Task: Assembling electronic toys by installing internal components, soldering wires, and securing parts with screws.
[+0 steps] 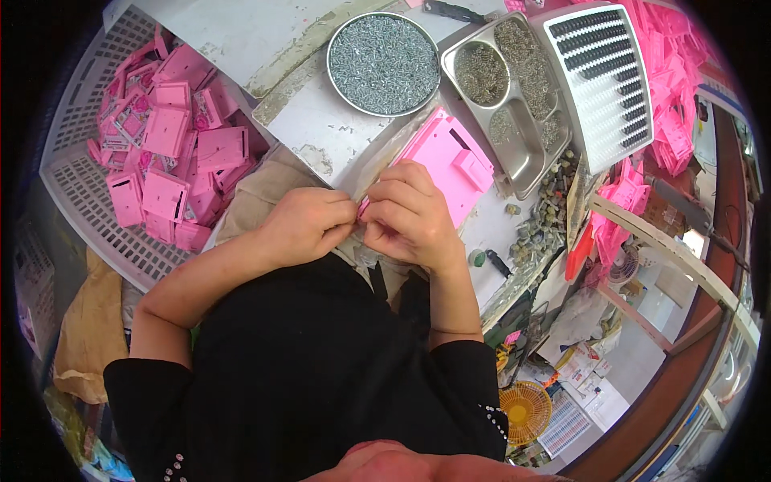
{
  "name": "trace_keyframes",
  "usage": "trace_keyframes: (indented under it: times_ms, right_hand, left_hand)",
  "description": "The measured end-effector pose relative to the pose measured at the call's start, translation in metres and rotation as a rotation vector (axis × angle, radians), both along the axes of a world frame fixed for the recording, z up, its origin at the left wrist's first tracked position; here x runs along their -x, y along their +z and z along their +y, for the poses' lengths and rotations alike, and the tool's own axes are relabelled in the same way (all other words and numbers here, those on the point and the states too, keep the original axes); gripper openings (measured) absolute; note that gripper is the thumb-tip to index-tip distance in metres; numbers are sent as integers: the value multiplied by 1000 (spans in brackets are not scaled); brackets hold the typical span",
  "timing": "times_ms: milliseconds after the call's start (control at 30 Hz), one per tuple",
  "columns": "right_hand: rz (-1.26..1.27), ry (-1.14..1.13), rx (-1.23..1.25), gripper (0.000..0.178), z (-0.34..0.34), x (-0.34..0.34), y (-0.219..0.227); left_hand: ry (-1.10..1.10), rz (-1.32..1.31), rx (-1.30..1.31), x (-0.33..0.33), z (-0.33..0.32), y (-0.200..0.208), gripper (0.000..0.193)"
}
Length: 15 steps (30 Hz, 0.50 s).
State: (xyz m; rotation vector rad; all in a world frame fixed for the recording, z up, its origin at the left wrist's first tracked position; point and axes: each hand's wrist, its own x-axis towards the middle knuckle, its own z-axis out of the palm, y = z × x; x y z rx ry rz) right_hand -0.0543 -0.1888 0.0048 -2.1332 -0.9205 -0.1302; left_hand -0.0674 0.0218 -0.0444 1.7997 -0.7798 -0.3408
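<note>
Both hands pinch 1 pink plastic piece on the desk: left hand, right hand. Many pink pieces wait in the basket.

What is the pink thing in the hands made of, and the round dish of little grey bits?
The pink part looks like moulded plastic: smooth, evenly coloured, slightly glossy. The round dish seems to be metal, with a shiny silver rim. The little grey bits inside glint like metal, probably screws.
</note>
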Motion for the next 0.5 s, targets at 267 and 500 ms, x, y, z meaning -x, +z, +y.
trace_keyframes:
  times_ms: [267, 500]
  right_hand:
    - [17, -2, 48, 26, 1, -3, 2]
    - [56, -17, 27, 21, -2, 1, 13]
  left_hand:
    - [32, 39, 2, 7, 0, -4, 9]
    - [56, -39, -31, 19, -3, -11, 12]
